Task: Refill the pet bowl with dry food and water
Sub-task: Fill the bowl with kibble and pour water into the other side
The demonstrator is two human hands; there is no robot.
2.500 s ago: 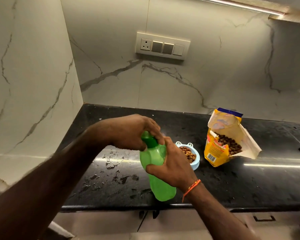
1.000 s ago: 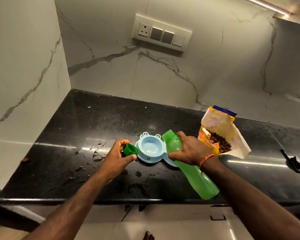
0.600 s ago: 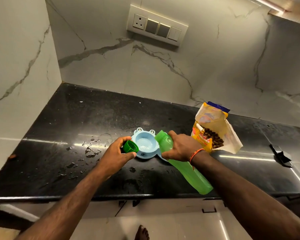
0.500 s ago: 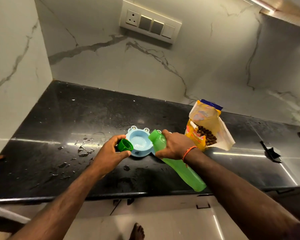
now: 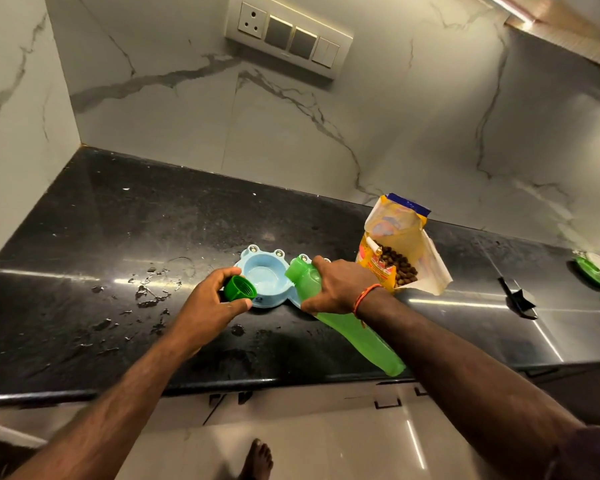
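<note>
Spill (image 5: 149,292): droplets on tabletop (image 5: 84,237), 9 o'clock of bowl. Slip risk for anything set down there.

Left hand (image 5: 208,306): fingers and thumb curled round cap (image 5: 239,288), open threads up, just beside bowl rim. Risk: cap dropped into wet patch or bowl.

Bowl (image 5: 262,280): pale blue, mid-tabletop, left well near empty; right well hidden behind bottle.

Bottle (image 5: 347,323): green, uncapped, tilted, mouth over bowl at its 3 o'clock edge, base past tabletop edge. Right hand (image 5: 340,287): wrapped round neck. Risk: steep tilt, gush overshooting shallow well, soaking dry side.

Bag (image 5: 395,251): open, kibble showing, 2 o'clock of bowl. Risk: knocked by right forearm.
</note>
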